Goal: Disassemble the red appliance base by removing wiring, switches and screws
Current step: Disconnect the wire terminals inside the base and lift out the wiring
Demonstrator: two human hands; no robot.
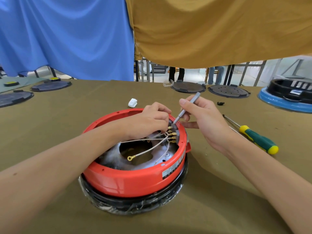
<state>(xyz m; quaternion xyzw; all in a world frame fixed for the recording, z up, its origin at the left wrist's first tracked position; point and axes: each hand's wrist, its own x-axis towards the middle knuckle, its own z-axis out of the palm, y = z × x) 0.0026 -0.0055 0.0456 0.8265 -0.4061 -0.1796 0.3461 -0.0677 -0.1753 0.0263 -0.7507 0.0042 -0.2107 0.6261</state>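
The red appliance base (128, 180) sits upside down on a black ring wrapped in clear film, in the middle of the table. Inside it, pale wires (152, 141) run to brass terminals (172, 134) at the far right wall; one wire ends in a loose ring lug (130, 157). My left hand (148, 121) reaches into the base and pinches the wires near the terminals. My right hand (202, 115) holds a thin grey screwdriver (184, 108) like a pen, its tip down at the topmost terminal.
A green and yellow screwdriver (256, 138) lies right of the base. A white wad (132, 103) and a small black part (220, 103) lie behind it. Dark round lids (188, 87) line the far edge; a blue and black appliance (287, 97) stands far right.
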